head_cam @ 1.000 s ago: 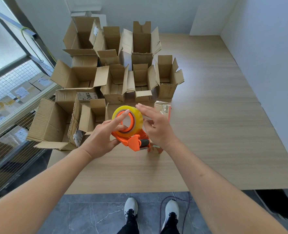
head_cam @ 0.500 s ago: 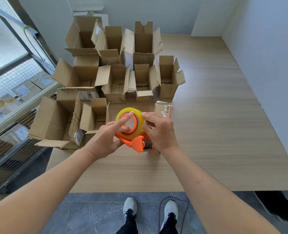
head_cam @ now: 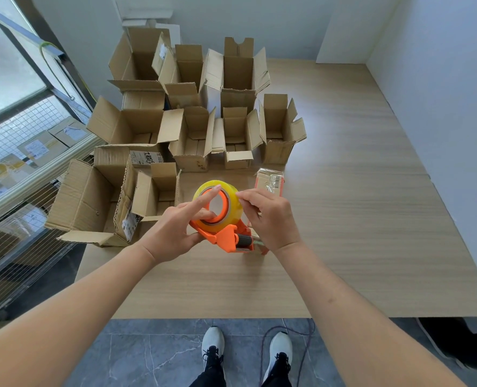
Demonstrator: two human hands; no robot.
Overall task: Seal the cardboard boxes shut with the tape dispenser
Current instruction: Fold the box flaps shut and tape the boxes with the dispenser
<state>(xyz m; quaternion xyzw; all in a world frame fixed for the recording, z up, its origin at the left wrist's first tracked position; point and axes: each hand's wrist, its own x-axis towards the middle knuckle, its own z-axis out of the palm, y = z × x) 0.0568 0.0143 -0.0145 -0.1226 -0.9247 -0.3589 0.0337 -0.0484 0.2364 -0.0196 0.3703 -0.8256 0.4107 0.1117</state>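
Note:
An orange tape dispenser [head_cam: 226, 237] carrying a yellowish roll of clear tape [head_cam: 231, 198] is held above the wooden table [head_cam: 357, 213]. My left hand [head_cam: 173, 233] grips the dispenser from the left, its index finger lying across the roll's core. My right hand [head_cam: 271, 216] pinches at the outer face of the roll on its right side. Several open cardboard boxes [head_cam: 195, 138] with raised flaps stand on the left and far part of the table. One open box [head_cam: 155, 195] sits just left of the dispenser.
A small tape-wrapped package [head_cam: 271, 178] lies just behind my right hand. A wire-mesh rack with parcels [head_cam: 33, 152] runs along the left of the table. White walls close in at the back and right. A cord [head_cam: 304, 339] lies on the floor by my shoes.
My right hand's fingers went from lying loosely over the roll to pinching at its outer surface. The dispenser stayed in my left hand.

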